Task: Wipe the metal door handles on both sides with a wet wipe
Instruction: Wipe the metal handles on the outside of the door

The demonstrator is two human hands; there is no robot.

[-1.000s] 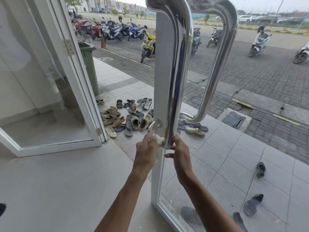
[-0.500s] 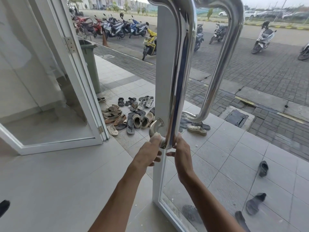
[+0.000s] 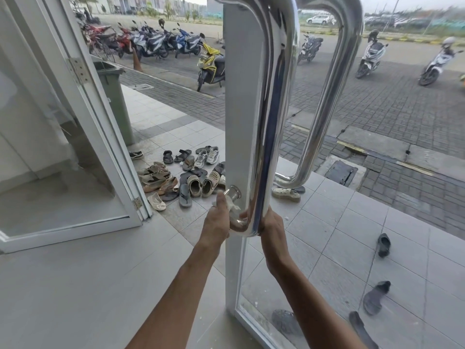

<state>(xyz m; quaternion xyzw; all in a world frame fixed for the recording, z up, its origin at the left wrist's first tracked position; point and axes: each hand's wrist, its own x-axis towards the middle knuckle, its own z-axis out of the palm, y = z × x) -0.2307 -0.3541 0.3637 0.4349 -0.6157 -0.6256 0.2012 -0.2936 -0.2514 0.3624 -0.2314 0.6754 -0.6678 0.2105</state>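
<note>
While the left hand pinches the wet wipe, the right hand grips the handle's bottom bend.

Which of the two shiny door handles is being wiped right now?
The near handle, on the person's side of the glass. Both hands meet at its bottom bend, the left hand pressing the white wipe there. The far handle behind the glass goes untouched.

Tiled floor — scattered shoes

1. The left hand has slid the wet wipe from the inner handle bottom bend up onto its short mounting stub
2. The right hand has closed against the bend
</note>
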